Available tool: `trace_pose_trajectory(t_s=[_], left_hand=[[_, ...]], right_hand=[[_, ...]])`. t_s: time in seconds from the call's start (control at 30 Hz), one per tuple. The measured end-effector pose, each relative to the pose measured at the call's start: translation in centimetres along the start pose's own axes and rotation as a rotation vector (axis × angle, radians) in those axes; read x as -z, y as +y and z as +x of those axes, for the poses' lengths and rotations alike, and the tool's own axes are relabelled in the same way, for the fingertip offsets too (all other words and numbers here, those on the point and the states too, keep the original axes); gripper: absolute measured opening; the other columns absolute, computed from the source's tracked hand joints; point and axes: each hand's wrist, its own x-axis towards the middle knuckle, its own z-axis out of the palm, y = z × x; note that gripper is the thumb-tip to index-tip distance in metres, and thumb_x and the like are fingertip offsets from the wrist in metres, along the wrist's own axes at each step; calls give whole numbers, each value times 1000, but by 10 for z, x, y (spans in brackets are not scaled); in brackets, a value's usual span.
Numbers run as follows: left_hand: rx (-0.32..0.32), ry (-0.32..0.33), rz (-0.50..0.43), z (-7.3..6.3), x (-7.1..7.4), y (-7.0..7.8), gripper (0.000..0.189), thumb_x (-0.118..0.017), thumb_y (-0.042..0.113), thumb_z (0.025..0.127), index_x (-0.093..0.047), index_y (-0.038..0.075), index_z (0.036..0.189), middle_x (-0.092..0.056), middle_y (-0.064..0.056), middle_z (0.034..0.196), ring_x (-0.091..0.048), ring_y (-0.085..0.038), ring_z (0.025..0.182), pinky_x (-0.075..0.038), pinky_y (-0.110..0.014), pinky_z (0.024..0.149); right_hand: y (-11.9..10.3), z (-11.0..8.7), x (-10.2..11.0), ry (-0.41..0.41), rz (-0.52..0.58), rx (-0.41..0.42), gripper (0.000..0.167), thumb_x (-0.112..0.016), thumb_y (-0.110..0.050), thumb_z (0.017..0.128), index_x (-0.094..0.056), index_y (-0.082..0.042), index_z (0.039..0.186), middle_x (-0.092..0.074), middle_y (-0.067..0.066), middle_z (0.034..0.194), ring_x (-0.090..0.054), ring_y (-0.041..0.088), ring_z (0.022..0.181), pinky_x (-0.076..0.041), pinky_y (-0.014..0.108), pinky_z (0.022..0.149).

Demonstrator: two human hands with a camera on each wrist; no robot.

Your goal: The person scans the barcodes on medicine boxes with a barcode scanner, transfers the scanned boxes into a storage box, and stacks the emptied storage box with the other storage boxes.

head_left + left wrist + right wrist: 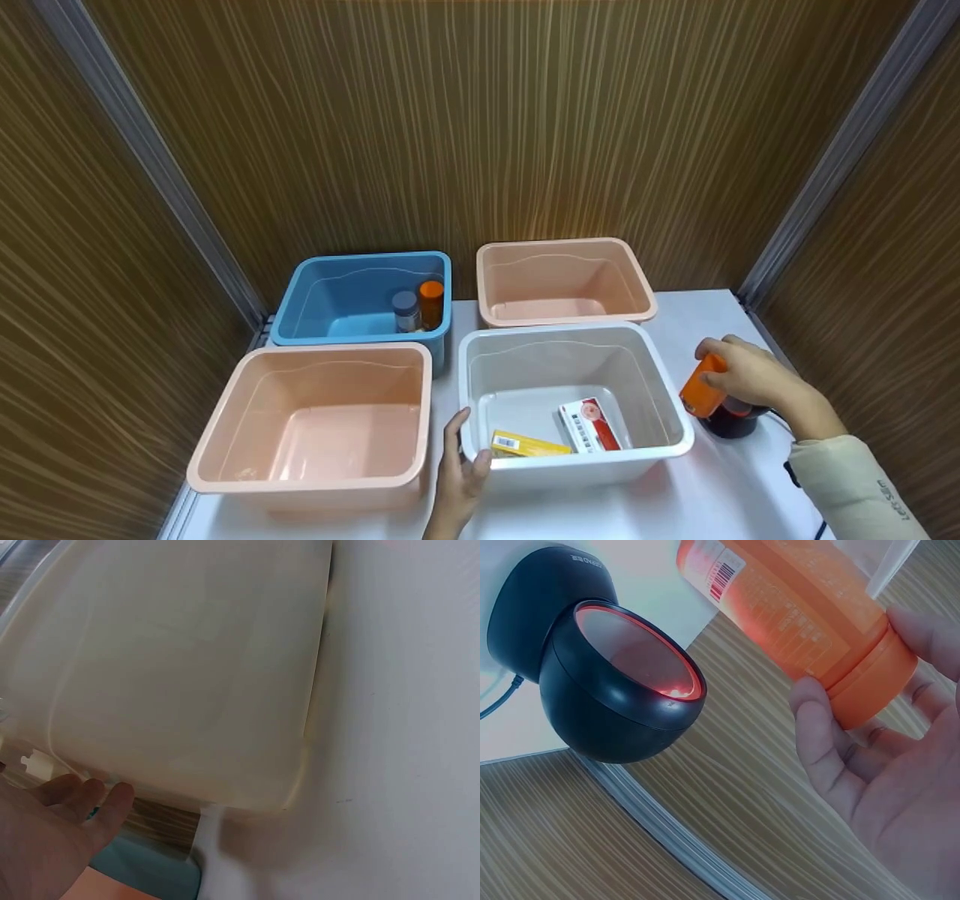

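Observation:
My right hand (750,373) grips an orange bottle (702,388) by its cap end, fingers and thumb around the orange cap (874,682). The bottle is tilted, and its white barcode label (721,574) is near the red-lit window of a black desktop scanner (622,682). My left hand (459,476) rests at the front left corner of a white bin (577,469), with slightly bent fingers (112,806) against its outer wall in the left wrist view. Inside that bin lie a yellow box (529,445) and a white and red box (589,425).
A blue bin (300,304) at the back left holds a grey-capped bottle (406,311) and an orange-capped bottle (430,304). Pink bins stand at the front left (315,375) and back right (566,277). Wood-grain panels (480,150) enclose the white table (555,517). The scanner's cable (502,697) runs along the right.

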Motion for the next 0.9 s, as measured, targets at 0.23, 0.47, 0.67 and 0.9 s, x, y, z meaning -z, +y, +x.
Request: trace_pose_trajectory(t_s=[0.23, 0.47, 0.67, 0.9], left_hand=[[11, 12, -13, 0, 0, 0, 64, -60, 11, 93, -33, 9, 151, -41, -21, 146, -51, -30, 123, -46, -46, 101], [33, 0, -15, 1, 1, 3, 64, -60, 12, 94, -32, 10, 151, -42, -21, 145, -52, -32, 122, -47, -41, 100], [38, -16, -18, 3, -1, 1, 63, -60, 13, 95, -33, 11, 152, -42, -20, 145, -53, -33, 121, -46, -41, 101], [71, -29, -3, 2, 2, 1, 64, -59, 21, 96, -31, 13, 153, -42, -21, 144, -53, -33, 119, -47, -38, 98]], right_hand=[[-1, -1, -1, -62, 13, -14, 31, -72, -20, 91, -62, -11, 119, -58, 18, 111, -56, 31, 89, -56, 55, 74], [-2, -3, 2, -71, 25, -29, 34, -71, -17, 90, -61, -8, 121, -57, 21, 113, -56, 33, 90, -56, 56, 75], [2, -4, 9, 9, -5, -15, 36, -69, -17, 91, -60, -4, 124, -56, 24, 115, -56, 36, 91, -55, 55, 74], [0, -3, 11, -47, -3, -46, 37, -71, -17, 90, -60, -3, 123, -56, 23, 112, -56, 35, 91, -55, 57, 75]])
